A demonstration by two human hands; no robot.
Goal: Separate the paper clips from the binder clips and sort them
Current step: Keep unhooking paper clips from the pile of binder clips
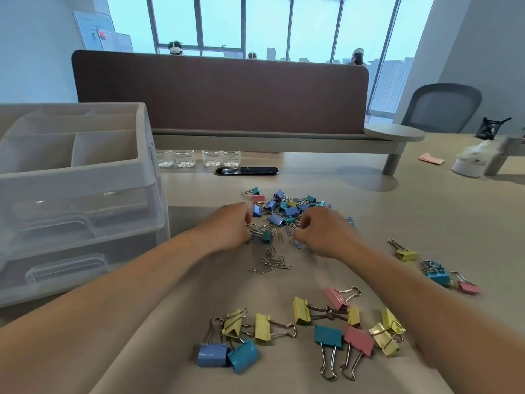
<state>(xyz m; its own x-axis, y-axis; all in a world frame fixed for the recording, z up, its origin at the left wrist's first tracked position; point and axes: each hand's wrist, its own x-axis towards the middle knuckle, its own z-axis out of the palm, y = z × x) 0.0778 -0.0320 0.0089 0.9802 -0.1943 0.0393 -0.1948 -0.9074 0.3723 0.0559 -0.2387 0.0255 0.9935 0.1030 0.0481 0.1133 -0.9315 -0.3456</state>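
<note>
Daylight, cool and bluish, comes from the window wall (267,24) at 12 o'clock. The sky is hazy and near blown out. Desk (426,211) evenly lit, medium bright.

Shadows are soft. There is a pale oval under the raised shelf (395,132) at 2 o'clock and a grey patch beside the drawer organizer (85,194) at 9.

Small glints show on its clear drawer fronts and on the wire handles of the binder clips (326,336) at 6.

Wide-angle bowing curves the window frames and the partition (218,92). The lower corners at 5 and 7 o'clock are smeared. Overall the picture is slightly soft.
</note>
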